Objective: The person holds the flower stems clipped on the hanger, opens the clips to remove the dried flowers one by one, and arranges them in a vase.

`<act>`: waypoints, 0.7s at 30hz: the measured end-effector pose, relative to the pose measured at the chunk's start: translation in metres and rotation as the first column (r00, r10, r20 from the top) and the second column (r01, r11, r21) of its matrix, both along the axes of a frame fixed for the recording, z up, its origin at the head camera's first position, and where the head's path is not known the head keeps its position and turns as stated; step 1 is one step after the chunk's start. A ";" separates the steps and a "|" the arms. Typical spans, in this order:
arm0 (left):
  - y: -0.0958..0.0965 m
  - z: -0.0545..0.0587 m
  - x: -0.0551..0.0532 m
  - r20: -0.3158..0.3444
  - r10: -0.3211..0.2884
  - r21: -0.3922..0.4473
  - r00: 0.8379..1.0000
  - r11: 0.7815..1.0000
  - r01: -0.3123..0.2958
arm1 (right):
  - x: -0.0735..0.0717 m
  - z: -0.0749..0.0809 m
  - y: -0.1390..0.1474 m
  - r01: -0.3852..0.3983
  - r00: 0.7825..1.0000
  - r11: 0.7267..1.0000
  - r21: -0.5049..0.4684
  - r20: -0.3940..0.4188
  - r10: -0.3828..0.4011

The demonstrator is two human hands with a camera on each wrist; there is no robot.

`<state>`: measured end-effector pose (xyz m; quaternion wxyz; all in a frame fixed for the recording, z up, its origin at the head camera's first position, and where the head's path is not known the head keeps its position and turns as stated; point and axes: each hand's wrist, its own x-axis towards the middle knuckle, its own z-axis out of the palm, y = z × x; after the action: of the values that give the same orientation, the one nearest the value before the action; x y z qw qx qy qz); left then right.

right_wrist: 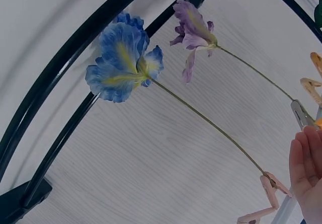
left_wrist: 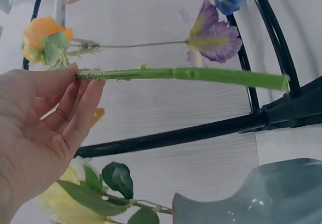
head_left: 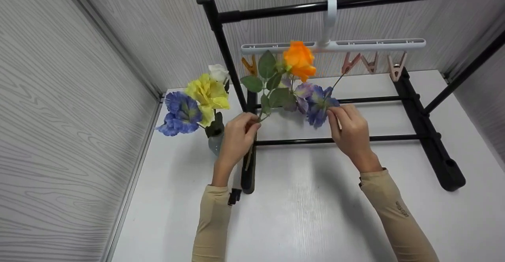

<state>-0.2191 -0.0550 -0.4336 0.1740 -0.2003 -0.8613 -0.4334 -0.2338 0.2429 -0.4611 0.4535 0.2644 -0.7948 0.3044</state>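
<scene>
My left hand [head_left: 238,133] pinches the stem of an orange rose [head_left: 300,60]; in the left wrist view the thick green stem [left_wrist: 201,75] runs out rightward past the fingertips. My right hand [head_left: 349,130] overlaps a blue iris [head_left: 318,105] in the head view. From the right wrist, that hand [right_wrist: 308,168] shows straight, close fingers beside a grey clip [right_wrist: 300,114], apart from the blue iris; no held thing shows. A purple iris [right_wrist: 193,27] hangs by its stem from this clip. A pink clip [right_wrist: 269,191] bears the blue iris stem.
A white hanger [head_left: 371,45] with several clips hangs on a black rack [head_left: 276,13]. Left of the rack, a blue-grey vase [head_left: 214,143] holds a yellow flower [head_left: 207,92], another blue flower [head_left: 181,114] and a white one [head_left: 218,73]. Black bars [head_left: 292,141] cross the white table.
</scene>
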 end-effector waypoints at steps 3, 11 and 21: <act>-0.007 0.002 -0.001 -0.011 0.048 0.098 0.999 0.994 -0.047 | 0.000 -0.001 0.001 0.003 1.000 1.000 0.000 0.001 -0.003; -0.019 0.011 0.004 0.113 0.136 0.491 0.984 0.854 -0.174 | 0.002 -0.005 0.002 0.014 1.000 1.000 -0.004 0.006 -0.014; -0.047 0.036 0.008 0.073 0.295 0.746 0.953 0.618 -0.249 | 0.004 -0.009 0.003 0.023 0.999 1.000 0.005 0.036 -0.023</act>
<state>-0.2113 -0.1018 -0.3973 0.3282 0.0094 -0.6220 -0.7108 -0.2294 0.2455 -0.4699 0.4417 0.2508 -0.8067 0.3020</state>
